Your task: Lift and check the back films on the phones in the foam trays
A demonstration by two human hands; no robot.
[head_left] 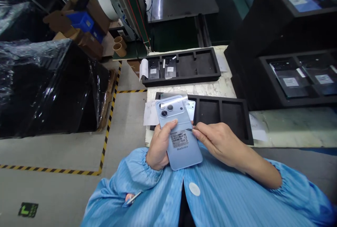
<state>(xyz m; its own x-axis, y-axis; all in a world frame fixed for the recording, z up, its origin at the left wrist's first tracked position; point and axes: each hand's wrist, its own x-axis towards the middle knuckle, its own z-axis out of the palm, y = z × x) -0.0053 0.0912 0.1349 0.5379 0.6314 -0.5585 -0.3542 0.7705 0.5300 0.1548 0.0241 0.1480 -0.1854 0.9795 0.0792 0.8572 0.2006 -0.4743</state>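
Observation:
A light blue smartphone (184, 157) is tilted up in front of my body, its back with the camera block and a printed label facing me. My left hand (159, 146) is closed around its left side, thumb across the back. A clear film (180, 97) stands loose over the camera end. My right hand (221, 141) pinches at the phone's right edge beside the label, where a small dark strip shows near the fingertips. Beyond the phone, a black foam tray (234, 114) holds another light blue phone (191, 109), partly hidden.
Farther back, a second foam tray (184, 80) holds two dark phones. Stacked black foam trays (252, 44) with phones rise at the right. A paper slip (150, 114) lies by the near tray. Film-wrapped black goods (52, 90) stand on a pallet at the left.

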